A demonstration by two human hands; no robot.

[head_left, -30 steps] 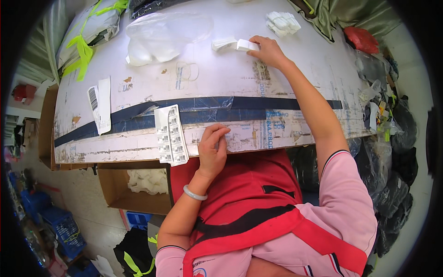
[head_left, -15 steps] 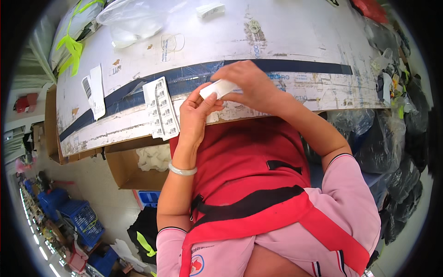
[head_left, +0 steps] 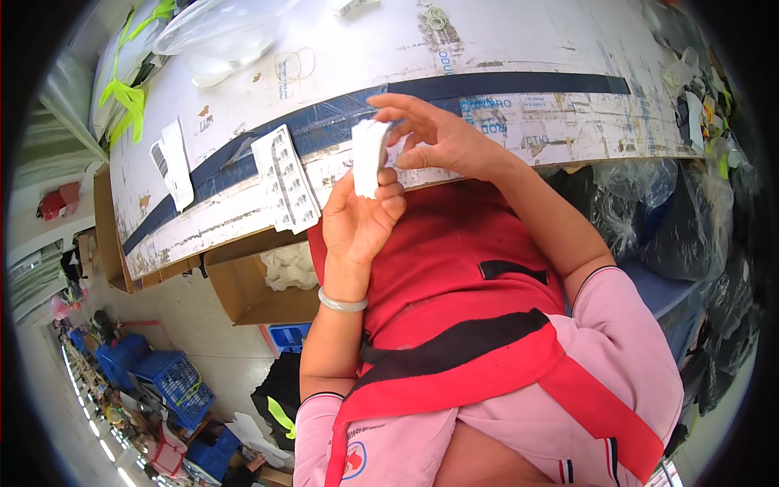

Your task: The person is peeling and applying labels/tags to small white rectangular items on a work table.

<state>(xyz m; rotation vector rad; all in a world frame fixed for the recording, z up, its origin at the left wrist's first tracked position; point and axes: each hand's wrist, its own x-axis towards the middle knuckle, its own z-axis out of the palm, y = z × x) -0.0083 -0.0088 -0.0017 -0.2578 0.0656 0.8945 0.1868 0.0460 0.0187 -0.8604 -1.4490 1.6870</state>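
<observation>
Upright in my left hand is a small stack of white labels, gripped at its lower end between thumb and fingers. My right hand is beside the stack's upper right edge, its fingers curved and spread with a gap to the thumb. Whether a fingertip touches the stack is hard to tell. Left of my hands, printed label sheets lie over the near table edge. Farther left lies a long white tag with a barcode.
A clear plastic bag and a thin loop of band lie on the worn white table. Rubber bands sit at the far side. Below the edge stands an open cardboard box with white material inside. Wrapped dark bundles crowd the right.
The label stack has turned from lying slanted to upright in my left hand. My right hand has drawn back slightly and its fingers have spread. The whole view has shifted a little.
</observation>
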